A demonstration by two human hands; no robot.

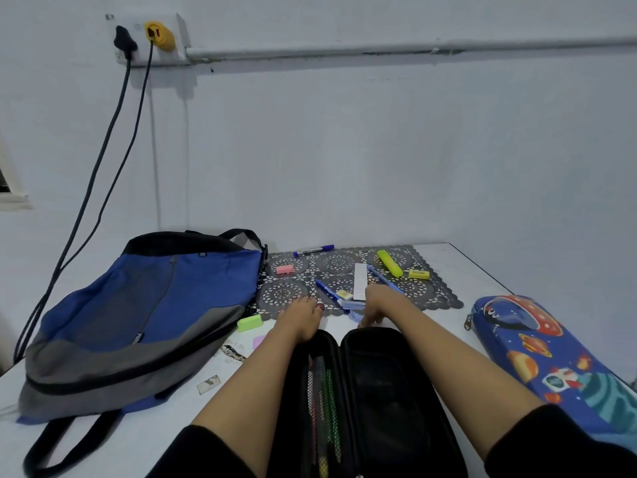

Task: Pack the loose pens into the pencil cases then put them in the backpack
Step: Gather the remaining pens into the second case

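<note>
black pencil case lies open under both forearms, with a few pens behind its left mesh. left hand rests at its far rim, fingers loosely straight, holding nothing. right hand curls down at a blue pen – grip hidden, cannot tell. judged early in packing. beyond the hands a second pen, highlighter and marker lie loose among erasers. space-print case, right of the right hand, is closed – backpack lies left of the left hand, cases not yet in.
</note>
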